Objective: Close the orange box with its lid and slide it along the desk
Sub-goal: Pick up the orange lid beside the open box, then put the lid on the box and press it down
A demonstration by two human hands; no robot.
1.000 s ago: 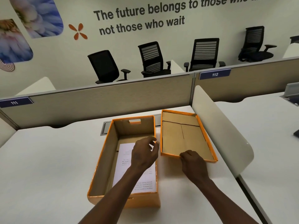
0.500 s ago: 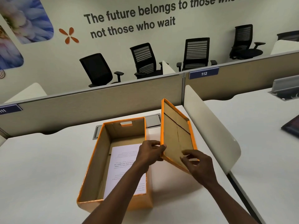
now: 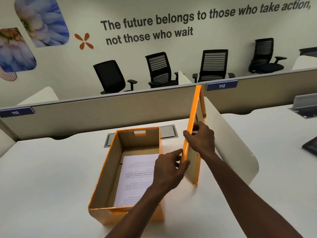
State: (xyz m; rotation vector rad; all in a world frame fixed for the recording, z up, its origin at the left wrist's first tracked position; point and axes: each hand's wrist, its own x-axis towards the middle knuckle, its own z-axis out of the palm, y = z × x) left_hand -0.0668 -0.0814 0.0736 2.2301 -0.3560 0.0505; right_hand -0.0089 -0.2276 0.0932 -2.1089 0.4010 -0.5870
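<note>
The orange box (image 3: 104, 170) stands open on the white desk (image 3: 51, 177), with a printed sheet of paper (image 3: 135, 176) lying inside it. Just right of the box, the orange lid (image 3: 193, 117) is held almost upright on edge, lifted off the desk, its brown inside facing right. My left hand (image 3: 169, 170) grips the lid's near lower edge from the left. My right hand (image 3: 199, 140) holds the lid at mid-height, fingers wrapped over its orange rim.
A curved white divider panel (image 3: 235, 143) rises close behind the lid on the right. A grey cable hatch (image 3: 167, 132) sits in the desk behind the box. A beige partition (image 3: 103, 114) closes the desk's far side. A dark device (image 3: 311, 146) lies on the neighbouring desk.
The lid lay flat on the desk beside the box; both hands have taken hold of it and tipped it up to near vertical, raising it off the desk. The box stays put.
</note>
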